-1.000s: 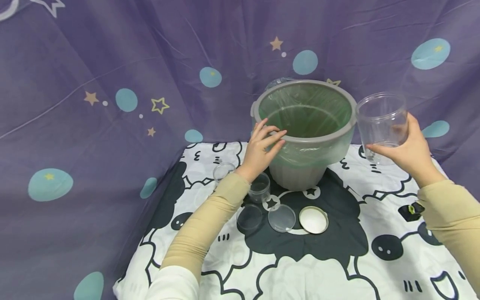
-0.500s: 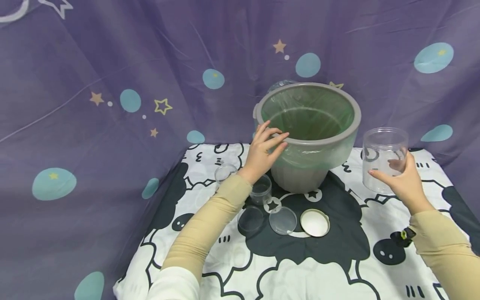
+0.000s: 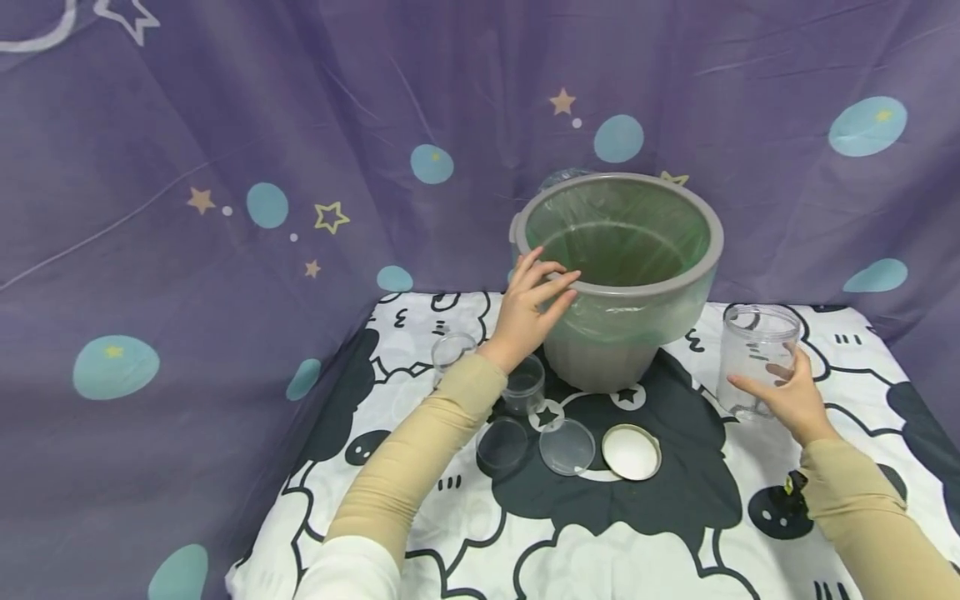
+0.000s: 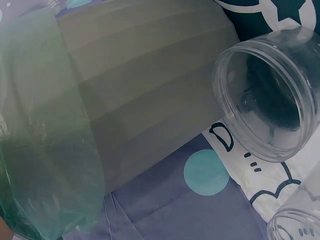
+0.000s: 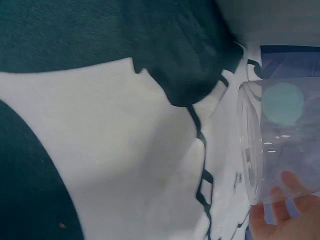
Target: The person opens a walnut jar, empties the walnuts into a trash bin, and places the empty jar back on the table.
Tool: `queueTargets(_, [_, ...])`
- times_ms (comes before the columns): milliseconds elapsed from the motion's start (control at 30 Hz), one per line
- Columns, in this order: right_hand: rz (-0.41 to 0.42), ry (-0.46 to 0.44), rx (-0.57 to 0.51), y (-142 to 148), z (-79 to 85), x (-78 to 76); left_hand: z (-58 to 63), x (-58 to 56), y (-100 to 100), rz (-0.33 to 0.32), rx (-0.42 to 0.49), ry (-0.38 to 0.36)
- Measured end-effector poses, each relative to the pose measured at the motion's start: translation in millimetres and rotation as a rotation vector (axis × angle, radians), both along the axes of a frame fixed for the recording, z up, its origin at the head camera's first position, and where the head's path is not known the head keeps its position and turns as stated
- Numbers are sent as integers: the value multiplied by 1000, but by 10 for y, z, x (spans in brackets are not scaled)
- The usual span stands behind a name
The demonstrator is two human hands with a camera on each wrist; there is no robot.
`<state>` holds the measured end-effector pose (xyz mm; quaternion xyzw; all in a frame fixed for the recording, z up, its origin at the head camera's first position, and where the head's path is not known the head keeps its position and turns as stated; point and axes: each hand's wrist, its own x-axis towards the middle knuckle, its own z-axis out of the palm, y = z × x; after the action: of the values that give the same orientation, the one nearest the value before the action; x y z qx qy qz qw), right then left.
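A grey trash can lined with a thin green plastic bag stands upright at the back. My left hand grips its near left rim, fingers over the top and thumb outside. To the right of the can, my right hand holds a large clear plastic jar from the side, thumb in front and fingers behind. The jar is upright and lidless, its base low at the tablecloth. In the right wrist view the fingers lie against the jar wall.
A smaller clear jar and another clear container stand left of the can, partly behind my left arm. Two clear lids and a white lid with a gold rim lie in front on the patterned cloth. A purple curtain hangs behind.
My right hand has lowered the large clear jar from beside the trash can's rim down to the tablecloth. My left hand has stayed on the rim.
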<state>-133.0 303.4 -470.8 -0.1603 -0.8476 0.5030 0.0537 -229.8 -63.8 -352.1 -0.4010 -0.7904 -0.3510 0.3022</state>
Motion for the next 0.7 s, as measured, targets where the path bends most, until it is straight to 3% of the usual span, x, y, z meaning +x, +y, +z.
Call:
queueTargets(400, [29, 54, 66, 56, -219, -6, -10, -21, 21, -6, 14, 17])
queueTargets(700, [48, -12, 33, 101, -316, 27, -20, -12, 6, -13, 30, 10])
